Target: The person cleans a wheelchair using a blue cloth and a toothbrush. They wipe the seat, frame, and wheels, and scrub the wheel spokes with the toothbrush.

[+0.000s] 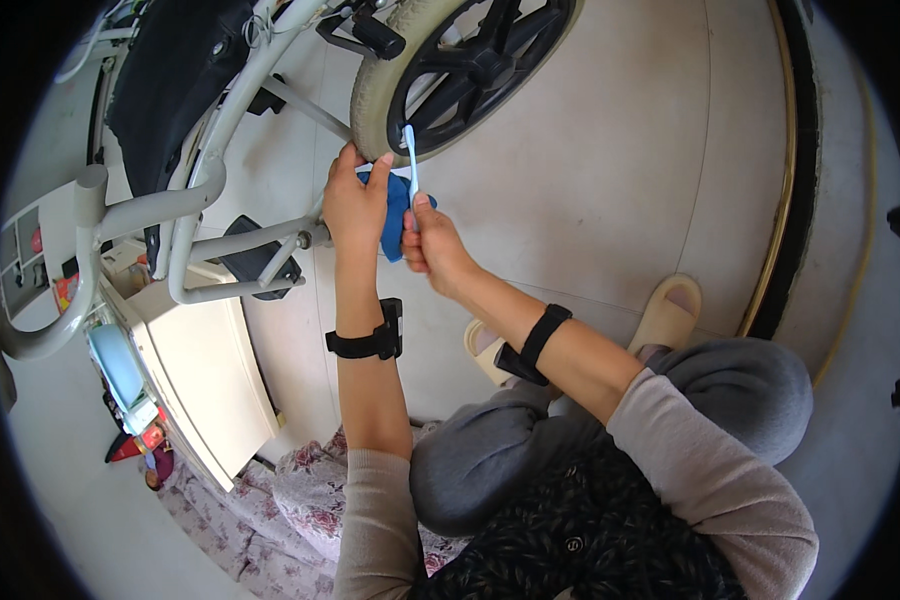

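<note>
My right hand (435,244) grips a light blue toothbrush (412,161) by its handle. The brush head touches or lies very near the black rim of a spoked wheel (487,69) with a worn, pale tyre. My left hand (356,199) rests at the tyre's lower edge, with its thumb and fingers on the rubber. A blue cloth (395,217) hangs between my two hands; which of them holds it is hard to tell. The wheel belongs to what looks like a wheelchair, with a grey tubular frame (225,142) and a black fabric panel (172,90).
Frame tubes and a black caster or footplate part (262,259) reach out at my left. Beyond them stand a cream cabinet (202,360) and a light blue basin (116,364). Floral fabric (311,480) lies at lower left. My slippered feet are on the tiled floor (570,225).
</note>
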Demonstrator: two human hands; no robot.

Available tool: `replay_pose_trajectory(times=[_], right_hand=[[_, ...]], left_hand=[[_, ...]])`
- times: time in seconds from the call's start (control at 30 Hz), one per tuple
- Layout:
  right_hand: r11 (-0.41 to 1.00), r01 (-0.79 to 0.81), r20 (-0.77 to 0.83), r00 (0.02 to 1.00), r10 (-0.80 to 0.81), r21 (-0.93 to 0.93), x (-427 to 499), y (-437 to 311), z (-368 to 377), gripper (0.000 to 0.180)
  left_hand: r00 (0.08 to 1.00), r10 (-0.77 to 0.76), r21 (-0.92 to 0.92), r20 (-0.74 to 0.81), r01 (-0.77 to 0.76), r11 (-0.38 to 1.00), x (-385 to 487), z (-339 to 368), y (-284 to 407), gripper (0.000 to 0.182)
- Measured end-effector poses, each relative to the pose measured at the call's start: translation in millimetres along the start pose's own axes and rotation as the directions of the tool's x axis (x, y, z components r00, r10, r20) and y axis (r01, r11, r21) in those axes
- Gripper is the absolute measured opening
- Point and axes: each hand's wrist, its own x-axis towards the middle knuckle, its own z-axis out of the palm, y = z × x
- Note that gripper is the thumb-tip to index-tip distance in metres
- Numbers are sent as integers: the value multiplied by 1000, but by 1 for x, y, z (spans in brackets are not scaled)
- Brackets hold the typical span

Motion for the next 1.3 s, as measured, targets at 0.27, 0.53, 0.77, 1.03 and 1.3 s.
replay_pose_trajectory(times=[0.27, 0.53, 0.77, 1.03, 1.3], right_hand=[[827, 130, -292, 896, -334, -547, 14, -5, -64, 48], [965, -237, -106, 963, 249, 113, 18, -12, -21, 42], [866, -383, 120, 924, 363, 322, 6, -33, 5, 43], [805, -209, -108, 941, 319, 555, 39, -54, 13, 49], [961, -18, -322, 940, 111, 277, 36, -44, 10, 46]], left_hand=[[999, -41, -57, 6, 42, 998, -2, -1, 3, 39], [999, -48, -24, 12, 48, 999, 1, 0, 4, 39], [1000, 6, -24, -9, -6, 1000, 2, 0, 4, 37], [1000, 28, -38, -3, -28, 999, 2, -1, 4, 36], [1000, -20, -19, 23, 20, 1000, 1, -2, 4, 39]])
